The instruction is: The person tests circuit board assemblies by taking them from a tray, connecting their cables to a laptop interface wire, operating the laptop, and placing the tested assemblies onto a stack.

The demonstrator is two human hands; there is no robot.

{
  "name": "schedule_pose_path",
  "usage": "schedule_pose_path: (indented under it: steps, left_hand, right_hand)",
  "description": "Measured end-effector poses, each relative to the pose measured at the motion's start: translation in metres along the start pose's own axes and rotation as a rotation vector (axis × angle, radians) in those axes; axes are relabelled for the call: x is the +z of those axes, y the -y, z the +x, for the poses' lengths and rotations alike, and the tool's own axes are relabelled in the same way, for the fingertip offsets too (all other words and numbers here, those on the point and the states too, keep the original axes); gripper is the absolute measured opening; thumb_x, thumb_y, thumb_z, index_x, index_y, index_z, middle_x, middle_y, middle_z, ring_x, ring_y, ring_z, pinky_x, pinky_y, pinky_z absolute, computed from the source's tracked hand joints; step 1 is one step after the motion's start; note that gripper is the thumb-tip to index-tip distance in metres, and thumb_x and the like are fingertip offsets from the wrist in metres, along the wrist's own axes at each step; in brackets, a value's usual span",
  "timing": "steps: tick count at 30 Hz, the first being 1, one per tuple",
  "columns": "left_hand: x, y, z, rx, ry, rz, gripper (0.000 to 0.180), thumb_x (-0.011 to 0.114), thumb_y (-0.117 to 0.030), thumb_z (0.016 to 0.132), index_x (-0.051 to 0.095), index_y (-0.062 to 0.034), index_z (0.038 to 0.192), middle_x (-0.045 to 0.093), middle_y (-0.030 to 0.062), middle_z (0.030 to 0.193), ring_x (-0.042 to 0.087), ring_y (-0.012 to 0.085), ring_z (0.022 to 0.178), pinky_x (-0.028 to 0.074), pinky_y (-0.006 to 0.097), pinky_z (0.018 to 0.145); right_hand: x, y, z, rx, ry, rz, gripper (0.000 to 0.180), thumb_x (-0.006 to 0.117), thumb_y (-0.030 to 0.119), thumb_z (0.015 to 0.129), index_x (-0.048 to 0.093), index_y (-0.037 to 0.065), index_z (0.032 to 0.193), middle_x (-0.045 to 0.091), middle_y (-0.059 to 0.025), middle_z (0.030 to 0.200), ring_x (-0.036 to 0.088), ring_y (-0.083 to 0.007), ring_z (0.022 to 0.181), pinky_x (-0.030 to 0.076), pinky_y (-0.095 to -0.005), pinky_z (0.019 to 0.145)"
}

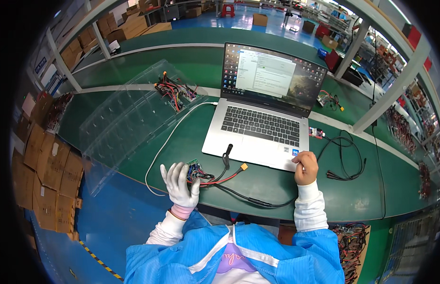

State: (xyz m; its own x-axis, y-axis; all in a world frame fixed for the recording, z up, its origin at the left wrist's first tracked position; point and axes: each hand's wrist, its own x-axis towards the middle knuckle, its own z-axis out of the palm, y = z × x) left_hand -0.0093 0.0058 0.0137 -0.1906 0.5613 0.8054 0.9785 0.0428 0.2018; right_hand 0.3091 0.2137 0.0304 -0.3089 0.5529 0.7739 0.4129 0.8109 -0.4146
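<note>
My left hand (180, 186), in a white glove, is held open with its fingers spread beside a small green circuit board (194, 169). Red and black wires run from the board to a yellow connector (244, 166). A black cable (250, 199) lies along the table's near side, and a black plug (228, 149) rests at the laptop's front edge. My bare right hand (306, 168) is at the front right corner of the open silver laptop (215, 142), its fingers curled in with nothing visible in them. The lit laptop screen (267, 71) shows windows of text.
A clear plastic tray (120, 118) leans out past the green table's left edge, with a bundle of wired boards (176, 92) at its far end. A white cable (159, 149) curves left of the laptop; a coiled black cable (345, 151) lies right. Cardboard boxes (52, 165) stand at left.
</note>
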Motion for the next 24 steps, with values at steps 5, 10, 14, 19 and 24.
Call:
schedule_pose_path:
  steps: [5, 10, 14, 19, 24]
  left_hand:
    - [0.0005, -0.0004, -0.0005, 0.002, 0.01, 0.007, 0.046, 0.06, -0.032, 0.092, 0.055, 0.0009, 0.123, 0.056, 0.0188, 0.121, 0.052, 0.0366, 0.115, 0.025, 0.062, 0.113]
    - [0.0, -0.0002, -0.0001, 0.003, 0.003, 0.01, 0.045, 0.06, -0.032, 0.092, 0.055, 0.0009, 0.123, 0.056, 0.0191, 0.12, 0.052, 0.0369, 0.115, 0.025, 0.062, 0.113]
    - [-0.0001, 0.0, -0.0006, -0.002, 0.005, 0.009, 0.046, 0.059, -0.033, 0.092, 0.055, 0.0009, 0.123, 0.056, 0.0193, 0.12, 0.052, 0.0371, 0.115, 0.025, 0.063, 0.113]
    - [0.0024, 0.0008, -0.0009, 0.014, 0.005, -0.007, 0.046, 0.059, -0.033, 0.093, 0.055, 0.0011, 0.123, 0.056, 0.0193, 0.121, 0.052, 0.0373, 0.115, 0.025, 0.063, 0.113]
    - [0.0013, 0.0008, -0.0017, 0.018, 0.007, 0.006, 0.047, 0.059, -0.033, 0.092, 0.055, 0.0015, 0.124, 0.056, 0.0191, 0.122, 0.051, 0.0377, 0.117, 0.025, 0.063, 0.113]
  right_hand:
    - [0.0, 0.0003, -0.0002, 0.0, 0.012, 0.007, 0.023, 0.045, -0.014, 0.063, 0.061, 0.0, 0.071, 0.061, -0.0128, 0.077, 0.06, -0.0294, 0.079, 0.049, -0.035, 0.07]
    - [0.0003, 0.0012, 0.0004, 0.004, 0.02, 0.008, 0.023, 0.045, -0.014, 0.063, 0.061, 0.0, 0.071, 0.061, -0.013, 0.077, 0.06, -0.029, 0.078, 0.049, -0.035, 0.069]
    - [-0.0006, 0.0025, 0.0007, 0.018, 0.021, 0.006, 0.02, 0.049, -0.01, 0.063, 0.062, 0.002, 0.071, 0.062, -0.0129, 0.077, 0.061, -0.0307, 0.079, 0.048, -0.0376, 0.07]
    - [-0.0031, 0.0037, -0.0007, 0.032, 0.011, -0.01, 0.019, 0.05, -0.01, 0.063, 0.062, 0.002, 0.071, 0.062, -0.0132, 0.077, 0.061, -0.0309, 0.079, 0.048, -0.0382, 0.071]
    - [0.0006, 0.0008, -0.0003, 0.001, 0.0, -0.024, 0.021, 0.047, -0.012, 0.063, 0.061, 0.002, 0.07, 0.061, -0.0131, 0.076, 0.06, -0.0301, 0.077, 0.049, -0.0365, 0.07]
